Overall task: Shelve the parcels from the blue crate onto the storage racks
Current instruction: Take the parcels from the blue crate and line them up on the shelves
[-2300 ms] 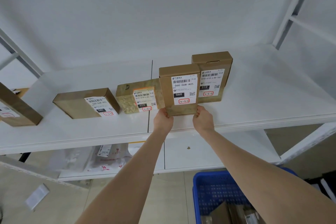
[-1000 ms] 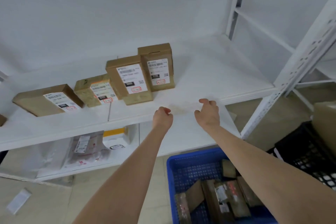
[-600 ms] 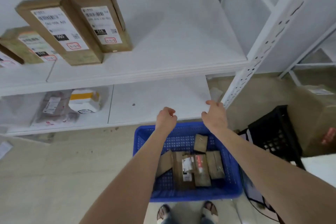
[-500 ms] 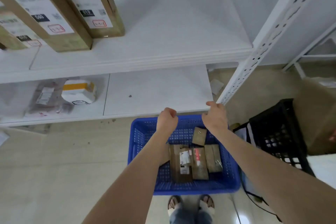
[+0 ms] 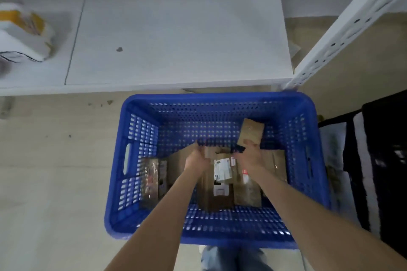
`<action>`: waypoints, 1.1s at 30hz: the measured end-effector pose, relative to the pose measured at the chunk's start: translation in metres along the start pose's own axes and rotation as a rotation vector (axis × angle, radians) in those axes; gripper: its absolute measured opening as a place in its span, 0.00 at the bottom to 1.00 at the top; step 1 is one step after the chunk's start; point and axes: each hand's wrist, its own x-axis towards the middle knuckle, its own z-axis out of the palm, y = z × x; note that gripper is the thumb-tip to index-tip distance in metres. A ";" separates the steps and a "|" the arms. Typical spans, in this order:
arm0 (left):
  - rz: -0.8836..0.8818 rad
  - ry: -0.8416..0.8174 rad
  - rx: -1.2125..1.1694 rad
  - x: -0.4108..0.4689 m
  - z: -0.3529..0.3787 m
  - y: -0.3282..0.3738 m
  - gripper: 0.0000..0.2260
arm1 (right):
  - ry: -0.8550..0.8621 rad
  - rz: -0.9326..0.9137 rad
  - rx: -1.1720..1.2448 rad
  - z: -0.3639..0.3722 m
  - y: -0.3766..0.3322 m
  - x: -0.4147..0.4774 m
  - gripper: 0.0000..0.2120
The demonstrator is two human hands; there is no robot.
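The blue crate (image 5: 123, 185) stands on the floor below me with several brown cardboard parcels lying flat inside. A parcel with a white label (image 5: 222, 174) lies in the middle, and a shiny wrapped one (image 5: 152, 180) lies at the left. A small brown box (image 5: 251, 131) leans on the far wall. My left hand (image 5: 196, 156) and my right hand (image 5: 250, 156) reach down into the crate, one on each side of the labelled parcel's far end. Both have fingers apart and hold nothing.
The white lower shelf (image 5: 176, 28) of the rack runs just beyond the crate, with a white and yellow bag (image 5: 22, 35) at its left end. A perforated white upright (image 5: 352, 22) rises at the right. A black crate (image 5: 385, 160) stands right of the blue one.
Both hands left the parcel standing on the upper shelf and dropped down into the blue crate. My view swung from the shelf to straight down.
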 end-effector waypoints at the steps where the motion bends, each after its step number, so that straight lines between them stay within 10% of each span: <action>1: -0.030 -0.005 -0.009 0.016 0.012 -0.012 0.22 | -0.039 0.027 -0.005 0.016 0.010 0.014 0.30; 10: -0.122 -0.121 0.009 0.103 0.073 -0.071 0.26 | -0.135 0.200 -0.065 0.113 0.066 0.097 0.51; 16: -0.148 -0.181 -0.092 0.122 0.080 -0.081 0.28 | -0.074 0.238 -0.138 0.123 0.066 0.106 0.41; 25: 0.006 -0.119 -0.481 0.032 -0.001 -0.020 0.41 | -0.168 0.148 0.581 0.036 -0.036 0.037 0.23; 33: 0.167 0.048 -0.582 -0.144 -0.167 0.076 0.26 | -0.246 -0.058 0.718 -0.108 -0.170 -0.111 0.21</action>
